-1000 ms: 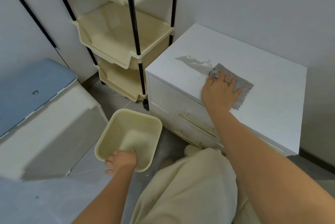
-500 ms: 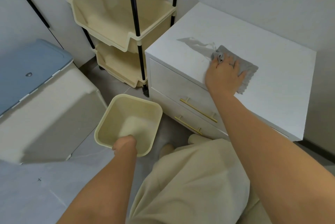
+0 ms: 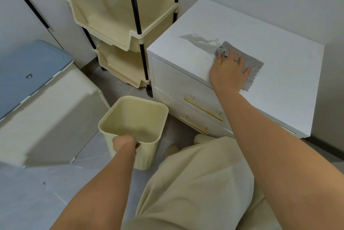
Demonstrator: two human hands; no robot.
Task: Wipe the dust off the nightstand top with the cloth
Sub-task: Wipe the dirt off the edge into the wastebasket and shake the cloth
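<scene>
A white nightstand [image 3: 279, 73] with two drawers and gold handles stands against the wall. A patch of grey dust [image 3: 197, 41] lies on its top near the left front corner. My right hand [image 3: 228, 70] presses a grey cloth [image 3: 252, 66] flat on the top, just right of the dust, fingers bunching the cloth's left corner. My left hand [image 3: 124, 143] grips the near rim of a cream plastic bin [image 3: 137, 118], which stands on the floor in front of the nightstand's left corner.
A cream tiered rack [image 3: 119, 19] with black poles stands left of the nightstand. A large storage box with a blue lid [image 3: 28, 73] sits on the floor at the left. My knee in beige trousers [image 3: 195, 183] is below the drawers.
My left hand has closed around the bin's near rim and the bin now stands nearer the nightstand. My right hand stays on the cloth beside the dust patch.
</scene>
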